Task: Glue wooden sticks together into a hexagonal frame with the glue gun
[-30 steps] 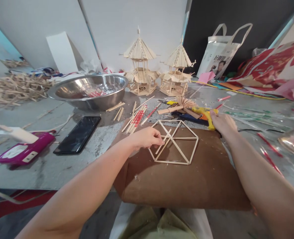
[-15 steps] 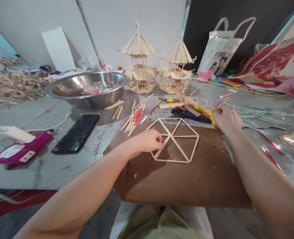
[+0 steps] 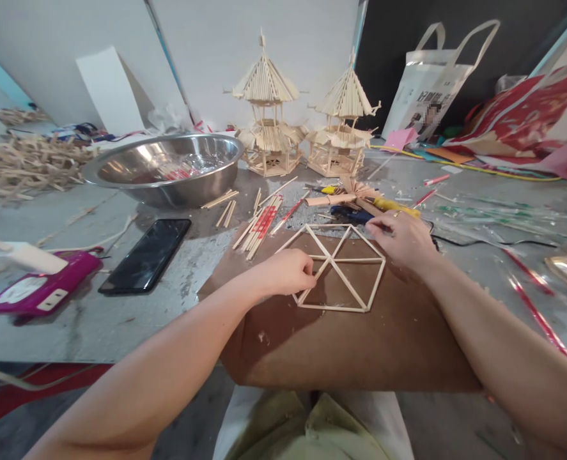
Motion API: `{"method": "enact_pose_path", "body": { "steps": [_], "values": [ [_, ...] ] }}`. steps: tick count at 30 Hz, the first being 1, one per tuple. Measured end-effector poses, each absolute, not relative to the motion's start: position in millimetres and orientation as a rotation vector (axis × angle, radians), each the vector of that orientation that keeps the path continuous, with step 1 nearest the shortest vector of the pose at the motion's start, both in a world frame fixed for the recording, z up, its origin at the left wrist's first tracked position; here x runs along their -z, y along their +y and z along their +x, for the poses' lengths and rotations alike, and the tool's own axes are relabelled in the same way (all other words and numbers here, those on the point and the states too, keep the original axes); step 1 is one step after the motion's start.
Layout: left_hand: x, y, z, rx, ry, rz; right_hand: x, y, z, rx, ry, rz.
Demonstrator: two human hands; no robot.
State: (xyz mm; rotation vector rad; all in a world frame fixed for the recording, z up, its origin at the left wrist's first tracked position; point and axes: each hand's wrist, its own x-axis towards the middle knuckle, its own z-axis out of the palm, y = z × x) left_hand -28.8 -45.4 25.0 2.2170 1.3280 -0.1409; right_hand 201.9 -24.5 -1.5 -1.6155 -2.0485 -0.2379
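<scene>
A hexagonal frame of thin wooden sticks, with spokes meeting in the middle, lies on a brown sheet. At its left side, my left hand is closed in a pinch on one of its sticks. My right hand hovers by the frame's upper right side, fingers loosely bent and somewhat apart, with nothing visible in them. Just behind it lies a yellow-handled tool, partly covered by the hand, beside a bundle of brown strips.
Loose sticks and red-marked sticks lie behind my left hand. To the left are a black phone, a purple device and a steel basin. Two stick pagodas stand at the back. A dark cable crosses the right side.
My right hand has come away from the yellow-handled tool and moved left, closer to the frame. My left hand keeps its pinch at the frame's left side.
</scene>
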Motion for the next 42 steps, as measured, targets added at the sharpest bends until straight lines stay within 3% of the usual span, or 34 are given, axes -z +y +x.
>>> {"method": "enact_pose_path", "body": {
  "steps": [19,29,42],
  "values": [
    [-30,-49,-24,0.197,1.355,2.307,5,-26,200,0.13,-2.175,-1.448],
    [-26,-46,-25,0.199,1.301,2.356,5,-43,173,0.04,-2.57,-0.979],
    [-27,-46,-24,0.204,1.307,2.325,7,-44,165,0.116,-2.701,-1.021]
  ]
}}
